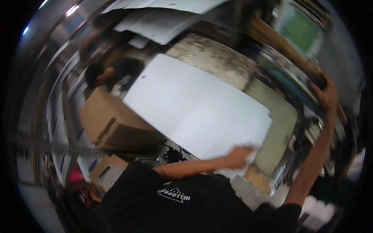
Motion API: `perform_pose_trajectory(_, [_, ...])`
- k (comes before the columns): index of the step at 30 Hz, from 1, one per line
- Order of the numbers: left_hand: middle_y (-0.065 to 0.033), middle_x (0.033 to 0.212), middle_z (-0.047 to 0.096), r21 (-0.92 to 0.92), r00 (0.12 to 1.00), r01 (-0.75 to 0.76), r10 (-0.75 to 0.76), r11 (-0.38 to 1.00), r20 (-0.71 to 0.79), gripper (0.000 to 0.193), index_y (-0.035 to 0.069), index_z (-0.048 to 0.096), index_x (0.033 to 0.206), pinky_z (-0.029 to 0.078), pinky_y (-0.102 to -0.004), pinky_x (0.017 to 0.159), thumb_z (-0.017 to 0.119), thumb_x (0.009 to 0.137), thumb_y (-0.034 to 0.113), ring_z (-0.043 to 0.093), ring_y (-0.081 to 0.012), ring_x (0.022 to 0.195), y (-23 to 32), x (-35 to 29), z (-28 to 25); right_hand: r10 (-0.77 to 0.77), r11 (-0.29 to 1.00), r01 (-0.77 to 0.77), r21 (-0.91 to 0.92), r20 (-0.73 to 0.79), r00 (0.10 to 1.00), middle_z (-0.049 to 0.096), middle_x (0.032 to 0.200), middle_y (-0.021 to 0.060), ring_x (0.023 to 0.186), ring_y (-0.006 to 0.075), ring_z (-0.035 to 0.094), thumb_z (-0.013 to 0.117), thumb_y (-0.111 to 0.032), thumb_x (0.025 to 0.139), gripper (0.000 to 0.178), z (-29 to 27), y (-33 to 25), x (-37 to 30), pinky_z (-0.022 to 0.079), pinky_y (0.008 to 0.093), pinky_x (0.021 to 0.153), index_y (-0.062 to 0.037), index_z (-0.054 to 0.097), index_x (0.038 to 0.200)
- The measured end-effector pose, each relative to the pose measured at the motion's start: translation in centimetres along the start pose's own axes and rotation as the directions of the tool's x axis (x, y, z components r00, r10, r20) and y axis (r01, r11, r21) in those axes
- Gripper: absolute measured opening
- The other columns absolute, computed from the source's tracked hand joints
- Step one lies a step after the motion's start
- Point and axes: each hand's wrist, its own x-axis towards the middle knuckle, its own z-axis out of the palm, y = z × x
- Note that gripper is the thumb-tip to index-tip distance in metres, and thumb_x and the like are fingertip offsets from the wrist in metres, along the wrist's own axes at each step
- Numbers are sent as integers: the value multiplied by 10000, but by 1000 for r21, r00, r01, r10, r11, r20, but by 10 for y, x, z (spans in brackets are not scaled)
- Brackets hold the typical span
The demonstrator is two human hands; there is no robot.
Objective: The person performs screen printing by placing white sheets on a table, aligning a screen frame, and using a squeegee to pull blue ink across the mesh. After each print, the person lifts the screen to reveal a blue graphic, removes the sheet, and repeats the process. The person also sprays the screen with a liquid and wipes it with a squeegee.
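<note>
A large white sheet (198,108) stretches across the middle of the view, over a worn table. My left hand (237,157) is closed at the sheet's near right edge, its fingers smeared by motion. Raised on the far right, my right hand (328,95) has its fingers wrapped round the end of a long wooden board (289,44). Under that board lies a stack of flat items with a teal side (289,85); the hand hides part of it.
A brown cardboard box (112,120) stands left of the sheet, with another person (116,75) bent down behind it. More white sheets (159,25) hang at the far side. The pale table top (276,124) shows right of the sheet. Clutter (314,132) fills the right side.
</note>
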Motion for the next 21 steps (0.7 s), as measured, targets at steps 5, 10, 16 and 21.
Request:
perform_pose_trajectory(5, [-162, 1649, 147, 504, 895, 444, -346, 741, -280, 995, 223, 337, 1550, 140, -800, 1059, 726, 741, 654, 52, -507, 1488, -139, 33, -101, -88, 990, 73, -122, -119, 989, 720, 1074, 135, 1053, 347, 648, 826, -493, 689, 670, -8, 13, -6, 500, 436, 891, -207, 649, 1268])
perform_pose_trajectory(10, [-160, 1657, 106, 523, 842, 511, -518, 682, -148, 1098, 242, 323, 1557, 55, -851, 1015, 706, 673, 769, 22, -526, 1484, -166, 65, -118, -109, 982, 80, -173, -166, 980, 729, 1001, 142, 945, 358, 676, 834, -492, 671, 666, -5, 11, 0, 522, 452, 846, -108, 680, 1193])
perform_pose_trajectory(16, [-107, 1667, 94, 516, 929, 332, -369, 790, -32, 1134, 257, 325, 1557, -6, -864, 1003, 710, 634, 793, -24, -502, 1492, -153, 151, -81, -179, 972, 140, -188, -212, 961, 723, 902, 164, 838, 348, 700, 838, -534, 640, 665, -6, 20, 7, 542, 438, 771, -71, 709, 1100])
perform_pose_trajectory(21, [-100, 1671, 53, 571, 942, 242, -330, 784, 54, 1132, 285, 263, 1574, -8, -876, 992, 653, 661, 828, -45, -499, 1491, -146, 216, -68, -241, 961, 203, -186, -216, 946, 722, 845, 158, 778, 333, 710, 839, -569, 622, 674, -6, 23, 15, 551, 422, 722, -76, 720, 1066])
